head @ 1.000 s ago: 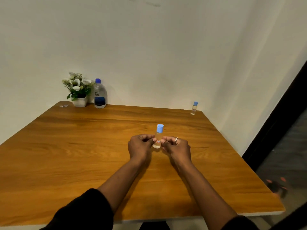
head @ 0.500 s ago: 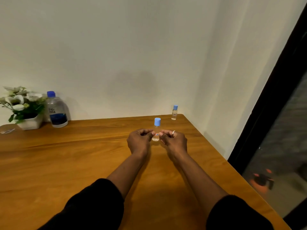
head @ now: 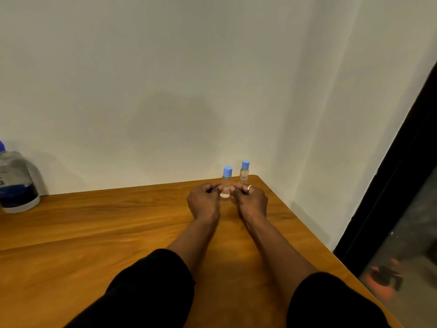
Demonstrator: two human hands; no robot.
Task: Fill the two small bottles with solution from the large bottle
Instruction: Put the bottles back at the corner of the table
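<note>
The large bottle (head: 16, 183) stands at the frame's left edge on the table (head: 94, 233). Right of centre, the left hand (head: 204, 200) pinches an upright, capped small bottle (head: 226, 183) with curled fingers. The right hand (head: 250, 201) pinches its other side. Just behind it, toward the upper right, is the second small bottle (head: 244, 172).

A brown wooden table (head: 94, 233) lies under the fingers (head: 211, 187), a plain off-white wall (head: 165, 79) rises just beyond them, and a black frame (head: 390, 185) stands well to their right.
</note>
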